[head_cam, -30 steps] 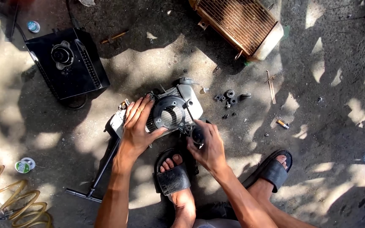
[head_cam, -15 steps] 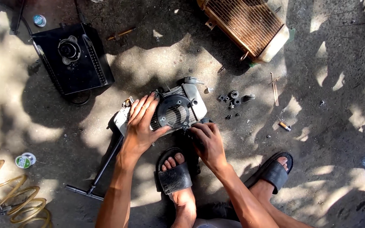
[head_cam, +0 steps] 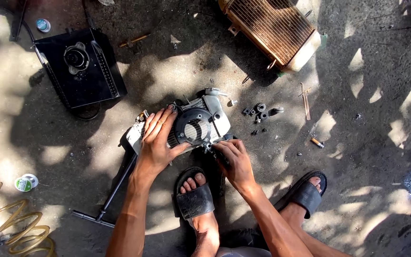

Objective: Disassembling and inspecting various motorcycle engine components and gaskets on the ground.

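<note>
A small grey radiator (head_cam: 215, 116) with a round black fan shroud (head_cam: 193, 126) lies on the concrete ground in the middle of the head view. My left hand (head_cam: 157, 140) lies flat on its left half, fingers spread, pressing it down. My right hand (head_cam: 231, 159) is closed around a small dark tool at the radiator's lower right corner. Both my feet in black sandals (head_cam: 195, 197) rest just below it.
A black cover with a round cap (head_cam: 79, 66) lies upper left, a larger rusty radiator (head_cam: 274, 26) upper right. Small black bolts and rubber parts (head_cam: 260, 112) sit right of the work. A T-handle wrench (head_cam: 108, 200), coiled yellow hose (head_cam: 10, 228) and green tape roll (head_cam: 24, 183) lie lower left.
The view has drifted slightly. My right hand moved a little right along the radiator's lower edge, and my left hand stayed pressed on the radiator.
</note>
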